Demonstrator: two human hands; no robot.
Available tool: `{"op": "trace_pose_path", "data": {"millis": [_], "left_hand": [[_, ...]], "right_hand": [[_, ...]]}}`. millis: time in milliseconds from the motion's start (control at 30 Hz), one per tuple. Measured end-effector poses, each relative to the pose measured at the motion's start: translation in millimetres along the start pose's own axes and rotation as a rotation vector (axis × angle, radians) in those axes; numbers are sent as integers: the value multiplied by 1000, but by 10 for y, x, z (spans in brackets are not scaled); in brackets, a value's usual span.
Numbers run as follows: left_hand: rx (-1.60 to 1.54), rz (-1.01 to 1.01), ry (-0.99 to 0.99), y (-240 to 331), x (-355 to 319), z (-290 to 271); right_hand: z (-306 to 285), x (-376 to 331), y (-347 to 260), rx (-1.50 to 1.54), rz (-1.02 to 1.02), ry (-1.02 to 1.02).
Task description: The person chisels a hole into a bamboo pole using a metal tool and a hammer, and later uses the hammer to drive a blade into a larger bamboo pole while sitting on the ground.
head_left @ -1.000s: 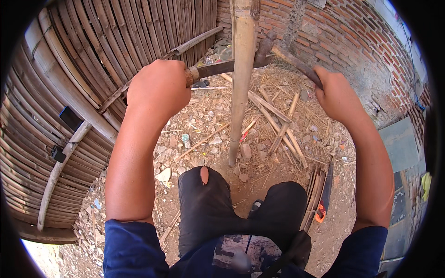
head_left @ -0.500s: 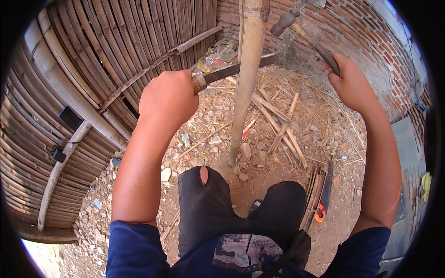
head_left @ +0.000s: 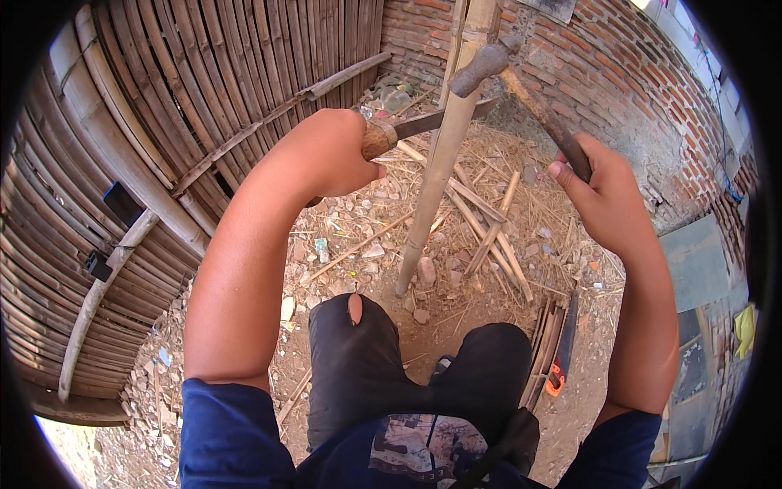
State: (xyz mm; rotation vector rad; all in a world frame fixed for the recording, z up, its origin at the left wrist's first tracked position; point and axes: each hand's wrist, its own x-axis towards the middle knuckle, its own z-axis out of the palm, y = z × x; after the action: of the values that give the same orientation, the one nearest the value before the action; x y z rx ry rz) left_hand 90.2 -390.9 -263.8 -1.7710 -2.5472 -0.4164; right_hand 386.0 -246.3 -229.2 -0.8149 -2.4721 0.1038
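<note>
My left hand (head_left: 330,155) is closed around the wooden handle of a machete (head_left: 419,124). Its blade crosses a tall bamboo pole (head_left: 433,183), passing behind the front piece, with the tip showing on the right. The pole stands tilted on the ground in front of my knees. Above the blade it looks split, with a thinner strip on the left. My right hand (head_left: 604,189) grips a hammer (head_left: 482,70) by its dark handle end. The hammer head is raised in front of the pole, above the blade; whether it touches the pole I cannot tell.
Cut bamboo pieces (head_left: 493,232) lie crossed on the rubble-strewn ground. A handsaw with an orange handle (head_left: 555,380) lies beside a bundle of bamboo strips (head_left: 542,346) by my right knee. A bamboo-slat wall (head_left: 204,98) rises at left, a brick wall (head_left: 603,73) behind.
The hammer has swung left and slightly down, toward the pole. My left hand has moved a little right and turned with the machete. The pole's upper part leans further right.
</note>
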Motion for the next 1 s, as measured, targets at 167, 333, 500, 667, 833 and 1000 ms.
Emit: {"op": "trace_pose_path", "data": {"millis": [167,333,500,667,833,1000], "left_hand": [[4,-70,-19,62,-6,31],[10,-113,31,71,14,153],[25,-173,16,28,-33,101],[-10,-172,24,56,-93,87],[-24,-192,50,-12,-105,190],[-22,-201,41,-23,-105,191]], "right_hand": [[34,209,-184,28,-68,213],[366,85,-403,-384,70,-161],[122,240,-275,-285,-84,15],[237,240,-393,-215,14,139],[300,211,-334,-468,-52,-68],[-1,393,-466,-219,34,133]]}}
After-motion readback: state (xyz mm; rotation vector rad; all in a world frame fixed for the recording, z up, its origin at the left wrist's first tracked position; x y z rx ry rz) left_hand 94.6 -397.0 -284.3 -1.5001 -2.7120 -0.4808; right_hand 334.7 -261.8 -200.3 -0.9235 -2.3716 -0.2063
